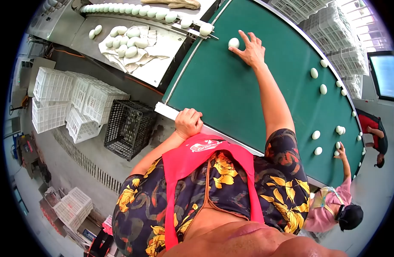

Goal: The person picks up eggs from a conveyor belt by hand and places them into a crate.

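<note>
My right hand (pixel 250 49) reaches out over the green table surface (pixel 231 90), its fingers spread and nothing in its grasp. A pale egg (pixel 233 43) lies just left of the thumb and index finger; whether the thumb touches it I cannot tell. My left hand (pixel 188 123) rests closed at the table's white near edge (pixel 167 110), fingers curled, and their inner side is hidden. At the upper left, a row of eggs (pixel 139 10) fills a narrow track. The egg (pixel 206 29) at its end sits beside the green surface.
Several eggs (pixel 109 42) lie on a cloth on the metal bench (pixel 83 38). More eggs (pixel 323 89) are scattered along the table's right side, near a co-worker's hand (pixel 340 152). White crates (pixel 53 85) and a black crate (pixel 126 126) stand at left; stacked crates (pixel 329 28) rise beyond the table.
</note>
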A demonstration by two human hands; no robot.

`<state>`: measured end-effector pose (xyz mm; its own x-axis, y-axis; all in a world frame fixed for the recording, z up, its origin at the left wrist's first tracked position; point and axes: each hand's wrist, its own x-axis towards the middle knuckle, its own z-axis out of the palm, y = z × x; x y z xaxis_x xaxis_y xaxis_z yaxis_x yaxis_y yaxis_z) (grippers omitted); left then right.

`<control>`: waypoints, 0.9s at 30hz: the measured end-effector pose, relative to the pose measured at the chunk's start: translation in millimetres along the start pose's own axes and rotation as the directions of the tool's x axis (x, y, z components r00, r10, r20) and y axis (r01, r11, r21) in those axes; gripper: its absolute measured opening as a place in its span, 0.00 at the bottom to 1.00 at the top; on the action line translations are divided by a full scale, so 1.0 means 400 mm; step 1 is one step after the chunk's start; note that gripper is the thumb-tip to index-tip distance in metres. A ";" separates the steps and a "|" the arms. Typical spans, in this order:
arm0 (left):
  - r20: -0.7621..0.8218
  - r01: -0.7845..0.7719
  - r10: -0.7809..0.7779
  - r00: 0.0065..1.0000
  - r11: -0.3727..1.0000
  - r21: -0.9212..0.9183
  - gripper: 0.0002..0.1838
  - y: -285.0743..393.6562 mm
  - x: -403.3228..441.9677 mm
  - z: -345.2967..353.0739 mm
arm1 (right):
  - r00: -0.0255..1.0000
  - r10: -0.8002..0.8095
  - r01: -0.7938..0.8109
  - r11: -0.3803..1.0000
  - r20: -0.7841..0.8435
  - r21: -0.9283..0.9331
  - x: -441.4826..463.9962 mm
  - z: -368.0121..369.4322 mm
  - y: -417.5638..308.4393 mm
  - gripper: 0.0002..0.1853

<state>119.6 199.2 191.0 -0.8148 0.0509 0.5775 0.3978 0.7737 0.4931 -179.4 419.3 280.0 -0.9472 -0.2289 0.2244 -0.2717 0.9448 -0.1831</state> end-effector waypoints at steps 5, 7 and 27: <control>0.024 -0.014 0.014 1.000 1.000 -0.007 0.08 -0.011 0.009 0.012 | 0.964 0.166 -0.148 0.984 0.209 -0.100 0.031 0.035 -0.004 0.35; 0.019 -0.037 0.036 0.999 0.999 0.035 0.08 0.012 0.013 0.013 | 0.968 0.209 -0.199 0.976 0.136 -0.085 -0.008 0.005 0.017 0.31; 0.038 -0.055 0.050 0.998 0.989 0.134 0.07 -0.134 -0.013 0.089 | 0.933 0.359 -0.349 0.922 -0.033 0.166 -0.474 0.056 0.154 0.25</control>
<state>87.5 180.0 138.6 -0.8092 0.1132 0.5766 0.3816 0.8474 0.3691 -20.4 515.8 204.6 -0.9755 0.1332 0.1753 0.0516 0.9124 -0.4060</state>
